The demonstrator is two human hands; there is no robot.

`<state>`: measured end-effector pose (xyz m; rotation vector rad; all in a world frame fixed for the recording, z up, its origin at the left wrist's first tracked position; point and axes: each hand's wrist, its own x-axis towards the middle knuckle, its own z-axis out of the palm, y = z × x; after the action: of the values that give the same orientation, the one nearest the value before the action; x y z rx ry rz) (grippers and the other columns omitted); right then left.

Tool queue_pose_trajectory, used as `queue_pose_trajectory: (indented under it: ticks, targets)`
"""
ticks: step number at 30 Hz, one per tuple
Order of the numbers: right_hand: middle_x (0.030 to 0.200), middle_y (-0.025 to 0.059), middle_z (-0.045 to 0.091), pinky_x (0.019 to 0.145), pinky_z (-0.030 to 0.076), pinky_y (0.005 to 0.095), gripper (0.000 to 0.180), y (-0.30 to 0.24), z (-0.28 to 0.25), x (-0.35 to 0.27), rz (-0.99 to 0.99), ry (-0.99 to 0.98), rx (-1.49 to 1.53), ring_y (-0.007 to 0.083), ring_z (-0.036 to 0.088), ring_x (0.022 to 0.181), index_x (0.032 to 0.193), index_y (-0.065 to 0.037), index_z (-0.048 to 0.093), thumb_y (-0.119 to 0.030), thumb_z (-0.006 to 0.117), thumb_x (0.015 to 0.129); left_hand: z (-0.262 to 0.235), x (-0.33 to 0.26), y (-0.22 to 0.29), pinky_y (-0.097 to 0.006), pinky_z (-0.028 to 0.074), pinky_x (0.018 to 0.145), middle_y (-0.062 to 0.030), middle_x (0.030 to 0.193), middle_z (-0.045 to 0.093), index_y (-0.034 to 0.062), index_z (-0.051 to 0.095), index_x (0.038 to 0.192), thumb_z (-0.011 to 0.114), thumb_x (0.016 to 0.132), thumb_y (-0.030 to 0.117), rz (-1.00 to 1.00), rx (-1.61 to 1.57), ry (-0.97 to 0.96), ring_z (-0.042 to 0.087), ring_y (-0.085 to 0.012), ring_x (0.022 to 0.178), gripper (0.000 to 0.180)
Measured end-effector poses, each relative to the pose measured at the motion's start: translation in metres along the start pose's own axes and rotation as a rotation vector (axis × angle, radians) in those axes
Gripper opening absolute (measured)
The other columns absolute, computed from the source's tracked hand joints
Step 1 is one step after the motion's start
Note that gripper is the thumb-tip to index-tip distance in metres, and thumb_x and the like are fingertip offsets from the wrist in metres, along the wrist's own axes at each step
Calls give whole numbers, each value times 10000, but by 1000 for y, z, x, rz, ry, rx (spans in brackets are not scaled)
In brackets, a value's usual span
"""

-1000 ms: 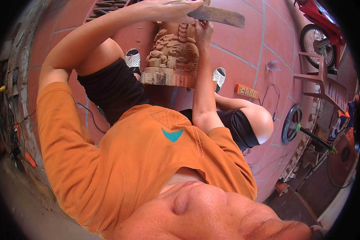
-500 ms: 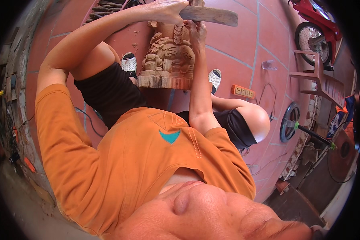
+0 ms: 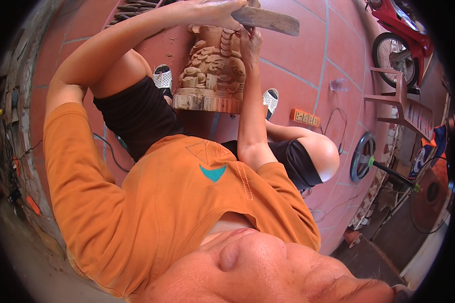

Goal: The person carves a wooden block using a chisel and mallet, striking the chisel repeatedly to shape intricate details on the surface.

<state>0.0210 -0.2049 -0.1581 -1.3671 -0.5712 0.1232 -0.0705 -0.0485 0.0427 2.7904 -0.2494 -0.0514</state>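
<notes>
My left hand [image 3: 222, 14] is closed around the end of a flat wooden mallet [image 3: 270, 21], a worn grey-brown slab held level above the far end of a wood carving [image 3: 212, 68]. The carving is a pale brown block with deep relief, rounded shapes and a stack of coin-like discs; its flat base faces me, between my feet. Against the carving's upper right side, just under the mallet, my right hand [image 3: 250, 44] is closed with fingers bent. The mallet partly covers those fingers, and what they grip cannot be made out.
Red floor tiles [image 3: 293, 65] surround the carving, with wood chips at its left. Several tools [image 3: 134, 12] lie in a tray at the far left. To the right are an orange power strip [image 3: 305, 117], a clear cup [image 3: 339, 85], a plastic chair [image 3: 402, 103], a motorbike [image 3: 402, 45] and a fan [image 3: 432, 194].
My left hand and the mallet have shifted slightly right and down, closer to my right hand. My right hand stays at nearly the same place on the carving.
</notes>
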Motion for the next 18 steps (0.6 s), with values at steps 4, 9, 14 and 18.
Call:
queue_pose_trajectory:
  ticks: [4, 9, 14, 18]
  targets:
    - [1045, 78, 706, 760, 599, 275, 234, 16, -15, 1, -3, -49, 0, 171, 718, 922, 1224, -2, 583, -84, 623, 1009, -2, 5, 6, -498, 546, 744, -287, 859, 683, -64, 576, 1102, 753, 816, 371, 2, -83, 93, 692, -443, 827, 549]
    - [1038, 77, 704, 773, 606, 279, 202, 16, -6, 1, 28, -70, -17, 167, 717, 909, 1188, -17, 579, -70, 630, 1001, 1, -1, -1, -496, 549, 725, -280, 823, 681, -59, 580, 1091, 751, 816, 401, 35, -166, 220, 696, -436, 791, 562]
    - [1029, 85, 701, 773, 613, 280, 179, 19, -6, 0, 19, -7, 24, 156, 709, 887, 1154, 1, 579, -47, 633, 990, 1, 2, -5, -487, 548, 691, -263, 801, 676, -61, 575, 1062, 734, 834, 403, -27, -17, -40, 697, -426, 762, 541]
    - [1015, 98, 697, 765, 618, 288, 177, 20, -11, 1, -20, 32, -5, 163, 712, 866, 1133, 4, 585, -49, 654, 979, -3, -1, -5, -481, 550, 685, -256, 793, 677, -70, 578, 1059, 735, 840, 418, -15, -32, 2, 699, -419, 759, 558]
